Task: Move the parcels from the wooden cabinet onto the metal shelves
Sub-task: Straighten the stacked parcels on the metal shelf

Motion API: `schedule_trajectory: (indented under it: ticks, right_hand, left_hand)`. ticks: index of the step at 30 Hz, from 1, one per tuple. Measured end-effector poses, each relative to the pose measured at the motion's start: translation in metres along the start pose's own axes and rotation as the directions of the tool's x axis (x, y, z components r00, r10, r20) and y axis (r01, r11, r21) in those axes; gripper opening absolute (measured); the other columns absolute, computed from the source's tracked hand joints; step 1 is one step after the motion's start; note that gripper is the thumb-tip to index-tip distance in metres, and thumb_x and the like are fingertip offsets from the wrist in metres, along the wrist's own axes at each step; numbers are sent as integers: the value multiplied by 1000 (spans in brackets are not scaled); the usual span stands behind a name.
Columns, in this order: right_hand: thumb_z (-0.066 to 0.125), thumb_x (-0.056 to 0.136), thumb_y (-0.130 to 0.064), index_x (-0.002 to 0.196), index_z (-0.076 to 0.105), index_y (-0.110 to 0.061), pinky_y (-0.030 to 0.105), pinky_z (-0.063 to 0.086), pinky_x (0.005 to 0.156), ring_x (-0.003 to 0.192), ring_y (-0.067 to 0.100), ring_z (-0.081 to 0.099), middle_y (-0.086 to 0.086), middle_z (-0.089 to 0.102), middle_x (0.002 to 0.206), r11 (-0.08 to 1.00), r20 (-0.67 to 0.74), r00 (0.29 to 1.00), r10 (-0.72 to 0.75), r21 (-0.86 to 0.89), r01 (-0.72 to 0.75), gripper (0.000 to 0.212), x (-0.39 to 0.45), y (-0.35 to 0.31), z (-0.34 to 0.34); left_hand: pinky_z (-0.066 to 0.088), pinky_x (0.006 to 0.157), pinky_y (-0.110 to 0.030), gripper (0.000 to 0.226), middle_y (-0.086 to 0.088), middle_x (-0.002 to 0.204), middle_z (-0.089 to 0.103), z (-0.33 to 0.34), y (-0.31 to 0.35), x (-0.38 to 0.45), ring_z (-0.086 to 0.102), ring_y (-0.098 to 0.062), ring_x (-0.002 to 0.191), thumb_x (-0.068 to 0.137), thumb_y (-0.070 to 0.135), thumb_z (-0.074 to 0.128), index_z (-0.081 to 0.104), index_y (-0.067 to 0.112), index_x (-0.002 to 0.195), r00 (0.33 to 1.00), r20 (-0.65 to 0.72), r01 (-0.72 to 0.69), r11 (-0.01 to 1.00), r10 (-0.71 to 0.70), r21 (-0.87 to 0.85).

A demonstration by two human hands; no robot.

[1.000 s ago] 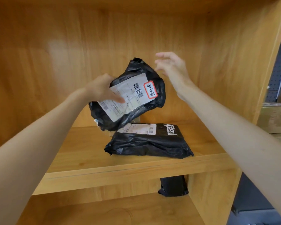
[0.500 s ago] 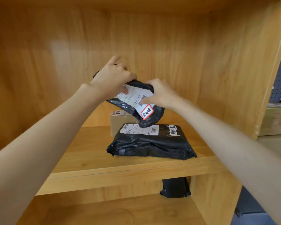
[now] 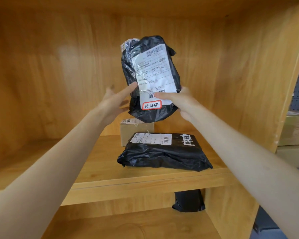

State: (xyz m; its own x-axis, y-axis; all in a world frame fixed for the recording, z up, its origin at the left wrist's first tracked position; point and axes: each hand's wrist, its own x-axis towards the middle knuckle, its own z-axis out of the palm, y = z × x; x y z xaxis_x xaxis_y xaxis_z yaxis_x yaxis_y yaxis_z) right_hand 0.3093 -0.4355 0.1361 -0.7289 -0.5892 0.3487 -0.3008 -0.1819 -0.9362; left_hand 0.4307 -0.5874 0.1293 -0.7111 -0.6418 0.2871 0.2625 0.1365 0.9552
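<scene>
Parcels wait in the wooden cabinet (image 3: 41, 69): I hold one black parcel (image 3: 152, 78) upright above the shelf (image 3: 145, 180), label facing me to read it, right hand (image 3: 178, 102) gripping its lower edge, left hand (image 3: 116, 102) spread, seemingly steadying it. Another black parcel (image 3: 164, 152) lies below, near a far cardboard box (image 3: 136, 131).

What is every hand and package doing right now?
Held bag: lifted upright above the shelf, label facing the camera.
Right hand: grips the held bag's lower right, thumb on the label.
Left hand: fingers straight, touching the held bag's left edge.
Flat bag: lying on the shelf, label up.
Box: closed, standing behind the flat bag.
Lower bag: on the level below, mostly hidden.
</scene>
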Motion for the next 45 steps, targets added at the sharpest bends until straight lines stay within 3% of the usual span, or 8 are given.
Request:
schedule_trajectory:
  ticks: [2,4,7,14,19,26,36,45]
  right_hand:
    - [83,72,-13,121,61,-9,22,52,69,92,13,65,4,68,117,999,8,999,44,0,-44,54,2,4,2]
    - [85,70,-16,124,59,-11,28,55,78,99,17,66,4,68,117,998,30,997,68,-5,-68,60,2,8,4]
    - [85,70,-20,126,55,-12,35,54,89,103,18,64,3,68,116,994,55,993,106,-30,-105,65,-1,13,6]
    - [79,72,-45,133,46,-20,38,56,84,103,20,64,2,65,117,986,76,987,142,-97,-135,73,-4,2,-5]
    - [74,77,-47,124,51,-23,32,51,75,99,17,63,-2,66,111,988,40,993,114,-108,-109,58,-8,-2,-5]
    - [72,77,-52,120,56,-25,38,52,92,103,16,64,-6,65,112,989,-4,997,74,-129,-74,53,-11,7,-8]
    - [62,81,-61,113,55,-31,35,47,97,107,12,59,-5,60,117,973,-187,981,47,-215,-88,45,-39,20,-60]
    - [66,81,-57,104,55,-35,35,46,99,111,12,56,-6,58,120,961,-305,952,34,-250,-115,33,-81,10,-127]
  left_hand:
    - [55,85,-34,114,-11,139,51,-1,-4,1,56,-25,118,61,50,81,18,17,151,993,101,65,996,-58,-64]
    - [57,71,-26,79,-5,129,61,4,-6,0,63,-20,111,77,43,74,39,14,142,987,155,45,998,-39,-39]
    - [58,65,-27,50,-3,120,66,9,-7,-1,69,-18,97,91,18,62,43,16,137,992,128,4,994,9,-106]
    - [58,62,-29,44,-2,111,68,0,-2,-8,71,-17,87,91,4,60,47,17,131,993,36,-104,980,112,-173]
    - [58,64,-30,40,-1,109,70,-8,-3,-11,72,-18,87,90,7,62,50,17,127,990,40,-128,982,134,-140]
    - [58,65,-31,31,0,106,70,-6,-13,-10,72,-19,87,89,10,65,54,18,117,985,-9,-173,978,173,-117]
    - [59,73,-34,27,1,107,70,46,-33,-11,71,-17,89,89,9,64,55,16,113,982,55,-168,970,181,-178]
    - [59,76,-32,21,5,105,69,107,-31,-34,70,-15,92,90,8,63,56,23,103,970,155,-154,969,185,-192]
